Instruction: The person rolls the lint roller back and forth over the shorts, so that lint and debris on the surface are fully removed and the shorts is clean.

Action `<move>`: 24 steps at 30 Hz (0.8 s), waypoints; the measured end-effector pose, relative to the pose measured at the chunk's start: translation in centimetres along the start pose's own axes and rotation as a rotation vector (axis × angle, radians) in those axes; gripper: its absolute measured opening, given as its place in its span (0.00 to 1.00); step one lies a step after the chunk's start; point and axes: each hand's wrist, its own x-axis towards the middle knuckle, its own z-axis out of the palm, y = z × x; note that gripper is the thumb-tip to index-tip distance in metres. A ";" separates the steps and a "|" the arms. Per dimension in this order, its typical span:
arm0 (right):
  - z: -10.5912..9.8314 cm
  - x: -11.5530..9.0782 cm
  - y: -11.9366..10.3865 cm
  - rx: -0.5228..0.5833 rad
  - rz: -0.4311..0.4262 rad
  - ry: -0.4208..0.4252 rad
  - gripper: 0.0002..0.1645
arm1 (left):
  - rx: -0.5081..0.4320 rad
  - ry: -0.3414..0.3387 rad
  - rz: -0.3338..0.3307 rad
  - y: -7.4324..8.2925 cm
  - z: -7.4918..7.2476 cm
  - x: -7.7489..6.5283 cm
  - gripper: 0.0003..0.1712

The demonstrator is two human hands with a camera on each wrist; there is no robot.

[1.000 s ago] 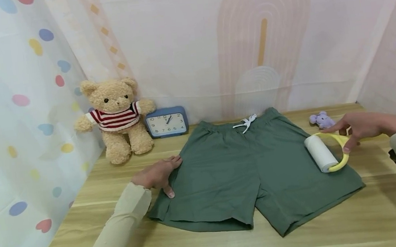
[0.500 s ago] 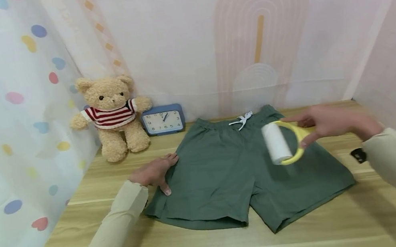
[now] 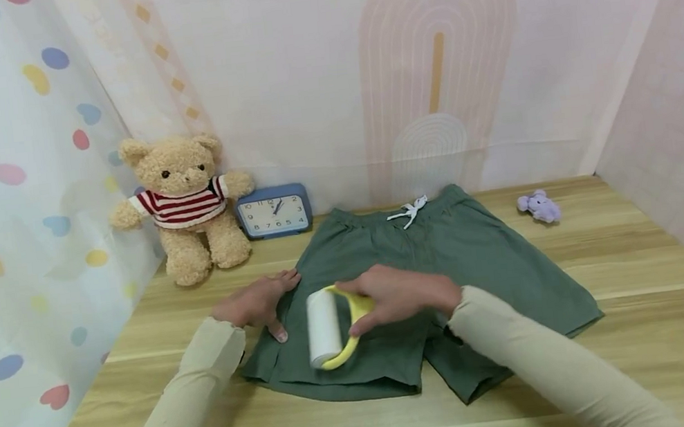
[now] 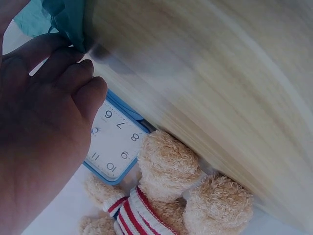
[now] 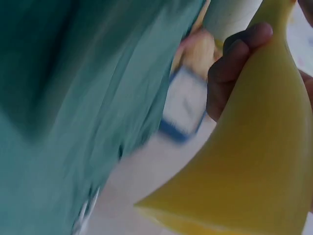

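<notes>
Green shorts [image 3: 497, 260] lie spread out on the wooden table, their white drawstring [image 3: 408, 212] tied in a bow at the waistband. At their left edge rests my left hand [image 3: 257, 302], thumb on the fabric and fingers along the side. The left wrist view shows the fingers [image 4: 73, 78] slightly bent at the fabric's edge. My right hand [image 3: 397, 294] grips a lint roller by its yellow handle [image 5: 244, 142]. Its white roll [image 3: 324, 327] is over the left leg of the shorts, close to my left thumb.
A teddy bear [image 3: 177, 168] in a striped sweater sits at the back left, beside a blue clock [image 3: 274, 212]. At the back right lies a small purple plush toy [image 3: 539, 206]. Printed cloth backdrops [image 3: 304, 92] stand behind and along the sides of the table.
My right hand has carried the lint roller from the right leg of the shorts across to the left leg. My left hand has stayed at the shorts' left edge. The view has shifted slightly.
</notes>
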 end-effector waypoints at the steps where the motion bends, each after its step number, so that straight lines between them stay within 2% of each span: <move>1: 0.5 0.6 -0.5 0.000 0.002 -0.016 0.48 | -0.004 0.000 -0.003 0.0 0.1 0.0 0.69; 5: 1.6 2.2 -2.1 0.000 0.013 -0.056 0.48 | 0.011 0.012 0.007 0.3 0.2 0.0 0.68; 10: 2.2 2.9 -2.6 -0.013 0.000 -0.068 0.46 | 0.022 0.024 0.014 0.3 0.2 -0.1 0.67; 24: 2.5 3.1 -2.3 -0.019 0.037 -0.090 0.46 | 0.030 0.021 0.029 0.2 0.0 -0.2 0.68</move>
